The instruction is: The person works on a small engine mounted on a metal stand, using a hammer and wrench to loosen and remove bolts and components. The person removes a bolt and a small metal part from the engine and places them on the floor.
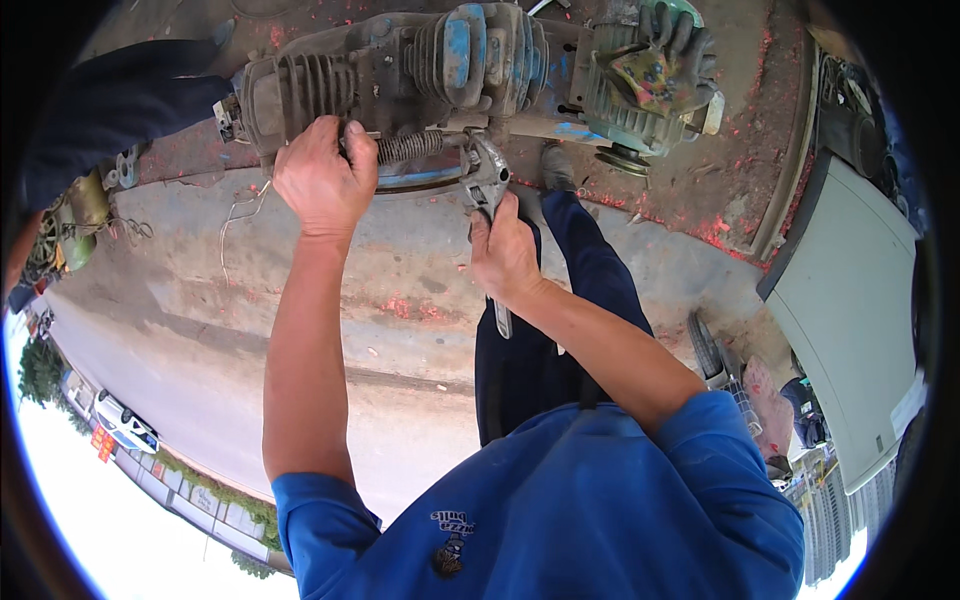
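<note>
My left hand is closed around the left end of a dark finned tube that runs across the front of a grimy compressor with ribbed cylinders and flaking blue paint. My right hand grips a large steel adjustable wrench, whose head is up at the tube's right end; whether its jaws are tight on the fitting I cannot tell. A greenish motor with a pulley sits at the right, with a dirty patterned work glove lying on it.
Another person's dark-trousered leg is at the upper left, beside old metal parts. A pale grey panel and a wheel are at the right. A concrete step lies below my hands; a white car stands farther off.
</note>
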`<state>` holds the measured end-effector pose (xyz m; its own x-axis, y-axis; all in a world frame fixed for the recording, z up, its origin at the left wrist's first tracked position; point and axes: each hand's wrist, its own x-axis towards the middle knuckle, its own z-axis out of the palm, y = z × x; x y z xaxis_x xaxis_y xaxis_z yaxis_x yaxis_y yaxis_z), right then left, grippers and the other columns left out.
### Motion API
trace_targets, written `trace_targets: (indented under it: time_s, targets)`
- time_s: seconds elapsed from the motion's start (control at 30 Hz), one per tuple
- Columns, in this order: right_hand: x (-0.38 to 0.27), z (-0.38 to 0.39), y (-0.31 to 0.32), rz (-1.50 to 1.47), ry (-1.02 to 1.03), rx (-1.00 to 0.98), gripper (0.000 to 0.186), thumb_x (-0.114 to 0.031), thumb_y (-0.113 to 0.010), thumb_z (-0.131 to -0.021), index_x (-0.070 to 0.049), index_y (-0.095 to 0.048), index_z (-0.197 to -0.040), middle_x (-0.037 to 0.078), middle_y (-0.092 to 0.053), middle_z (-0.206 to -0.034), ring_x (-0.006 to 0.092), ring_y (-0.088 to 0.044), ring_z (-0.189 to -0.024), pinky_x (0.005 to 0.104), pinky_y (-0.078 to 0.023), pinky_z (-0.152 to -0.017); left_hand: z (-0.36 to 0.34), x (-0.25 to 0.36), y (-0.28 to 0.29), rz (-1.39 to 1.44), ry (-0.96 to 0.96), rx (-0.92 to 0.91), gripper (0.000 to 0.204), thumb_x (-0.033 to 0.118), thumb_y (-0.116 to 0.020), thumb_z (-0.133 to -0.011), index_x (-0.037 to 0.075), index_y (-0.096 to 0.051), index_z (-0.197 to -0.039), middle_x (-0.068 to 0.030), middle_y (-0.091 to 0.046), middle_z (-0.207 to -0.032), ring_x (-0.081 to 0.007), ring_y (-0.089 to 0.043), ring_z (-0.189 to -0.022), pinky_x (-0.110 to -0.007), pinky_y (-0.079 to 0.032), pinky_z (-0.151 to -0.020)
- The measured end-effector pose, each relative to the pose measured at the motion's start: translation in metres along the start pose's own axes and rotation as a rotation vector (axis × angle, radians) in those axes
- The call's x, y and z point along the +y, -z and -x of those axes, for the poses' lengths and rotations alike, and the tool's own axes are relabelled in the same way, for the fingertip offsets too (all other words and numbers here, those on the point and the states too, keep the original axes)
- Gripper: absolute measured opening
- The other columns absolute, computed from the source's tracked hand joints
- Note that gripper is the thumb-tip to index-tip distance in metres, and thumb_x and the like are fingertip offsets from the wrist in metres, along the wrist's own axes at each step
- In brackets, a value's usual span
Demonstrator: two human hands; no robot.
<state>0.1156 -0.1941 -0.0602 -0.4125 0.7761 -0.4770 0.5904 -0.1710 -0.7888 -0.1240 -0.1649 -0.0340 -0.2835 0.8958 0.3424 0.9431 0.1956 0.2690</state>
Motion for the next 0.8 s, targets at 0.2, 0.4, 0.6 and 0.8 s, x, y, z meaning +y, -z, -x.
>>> trace_targets:
  time_s: [0.2, 0.4, 0.6, 0.8]
  targets:
    - [-0.054, 0.0, 0.085, 0.079, -0.131, -0.276, 0.018, -0.009, -0.053, -0.1, 0.003, -0.043, -0.109, 0.019, -0.061, -0.075, 0.0348, -0.061, -0.062, 0.0448, -0.049, -0.062, 0.001, 0.002, 0.004, -0.005, 0.023, -0.024, 0.019, 0.024, -0.065, -0.084, 0.009, -0.059, -0.074, -0.0088, -0.057, -0.063, -0.0323, -0.059, -0.059, -0.043, -0.044, -0.057]
    - [-0.097, -0.049, 0.126, 0.118, -0.339, -0.562, 0.016, -0.016, -0.051, -0.101, -0.001, -0.049, -0.107, 0.006, -0.053, -0.071, 0.0152, -0.054, -0.054, 0.0356, -0.045, -0.051, 0.002, 0.001, 0.004, -0.018, 0.027, -0.016, 0.02, 0.026, -0.066, -0.082, 0.009, -0.059, -0.074, -0.008, -0.06, -0.065, -0.0306, -0.061, -0.061, -0.043, -0.045, -0.058]
    - [-0.077, -0.039, 0.105, -0.03, -0.381, -0.378, 0.019, -0.016, -0.051, -0.103, 0.0, -0.052, -0.112, 0.007, -0.056, -0.07, 0.0132, -0.053, -0.051, 0.033, -0.045, -0.048, 0.001, 0.003, 0.002, 0.0, 0.015, -0.008, 0.02, 0.025, -0.066, -0.082, 0.008, -0.058, -0.073, -0.0079, -0.059, -0.065, -0.0306, -0.06, -0.061, -0.042, -0.044, -0.057]
    - [-0.08, -0.049, 0.105, -0.03, -0.331, -0.415, 0.034, -0.023, -0.053, -0.1, 0.01, -0.053, -0.109, 0.024, -0.067, -0.085, 0.0355, -0.068, -0.073, 0.0444, -0.052, -0.076, 0.004, -0.001, 0.003, 0.005, 0.047, -0.024, 0.019, 0.024, -0.066, -0.081, 0.009, -0.058, -0.074, -0.0082, -0.059, -0.065, -0.0305, -0.061, -0.062, -0.042, -0.044, -0.057]
